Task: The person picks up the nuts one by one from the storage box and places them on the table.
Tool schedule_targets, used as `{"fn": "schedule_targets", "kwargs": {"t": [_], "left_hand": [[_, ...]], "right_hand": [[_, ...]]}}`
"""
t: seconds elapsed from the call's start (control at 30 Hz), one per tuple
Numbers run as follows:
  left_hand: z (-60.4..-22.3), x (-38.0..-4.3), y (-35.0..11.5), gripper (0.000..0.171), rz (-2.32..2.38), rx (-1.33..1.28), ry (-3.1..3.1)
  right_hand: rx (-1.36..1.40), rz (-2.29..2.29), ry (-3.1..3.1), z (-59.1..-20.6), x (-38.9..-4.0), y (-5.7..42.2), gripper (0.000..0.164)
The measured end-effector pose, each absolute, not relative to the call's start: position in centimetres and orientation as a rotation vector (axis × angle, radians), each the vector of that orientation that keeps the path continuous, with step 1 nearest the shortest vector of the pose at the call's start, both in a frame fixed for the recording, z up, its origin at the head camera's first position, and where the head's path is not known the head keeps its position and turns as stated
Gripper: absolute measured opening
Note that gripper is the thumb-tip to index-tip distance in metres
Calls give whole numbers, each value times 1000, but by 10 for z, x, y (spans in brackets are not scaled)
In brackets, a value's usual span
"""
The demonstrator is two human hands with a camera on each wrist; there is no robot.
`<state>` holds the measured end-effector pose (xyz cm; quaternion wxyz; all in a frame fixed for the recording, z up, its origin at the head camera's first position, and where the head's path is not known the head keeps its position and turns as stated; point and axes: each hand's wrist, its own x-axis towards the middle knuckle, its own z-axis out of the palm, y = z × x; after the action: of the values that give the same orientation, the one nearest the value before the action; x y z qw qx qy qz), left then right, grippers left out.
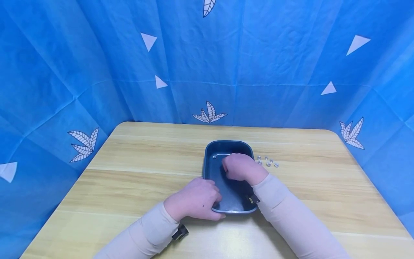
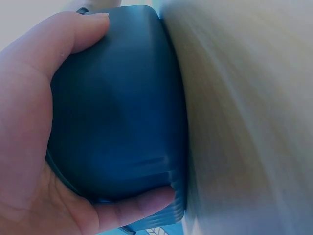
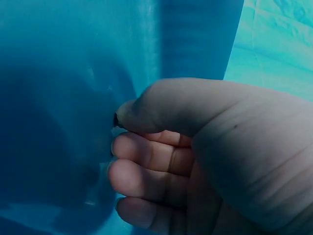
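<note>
My left hand (image 1: 199, 198) grips the near left corner of a deep blue rectangular plastic container (image 1: 229, 208), some fingers over its rim. In the left wrist view, the thumb and a finger of the left hand (image 2: 29, 122) lie along the container's outer wall (image 2: 122, 103). Inside the container is my right hand (image 1: 240, 167), low over the floor. In the right wrist view its fingers are curled, and thumb and index fingertip pinch a tiny clear bead (image 3: 117, 130), mostly hidden. One small clear bead (image 1: 215, 157) lies at the container's far left.
Several small clear beads (image 1: 268, 164) lie on the wooden table (image 1: 145, 158) just right of the container. Blue patterned cloth (image 1: 275, 54) hangs behind the table and along both sides.
</note>
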<state>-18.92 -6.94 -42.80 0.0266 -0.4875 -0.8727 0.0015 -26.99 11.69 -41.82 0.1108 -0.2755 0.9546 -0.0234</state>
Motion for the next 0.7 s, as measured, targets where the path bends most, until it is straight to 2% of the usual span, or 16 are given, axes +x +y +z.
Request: {"fn": "schedule_targets", "kwargs": {"t": [0.23,0.7], "left_hand": [[-428,-188,-70,49,-6,-1504,-2702],[-430,-189,-70,50,-9,-1502,-2678]], "right_hand": [[-775,-44,2753,-419,-269,116,26],[-775,-56,2729,-419,-267,120,25]]}}
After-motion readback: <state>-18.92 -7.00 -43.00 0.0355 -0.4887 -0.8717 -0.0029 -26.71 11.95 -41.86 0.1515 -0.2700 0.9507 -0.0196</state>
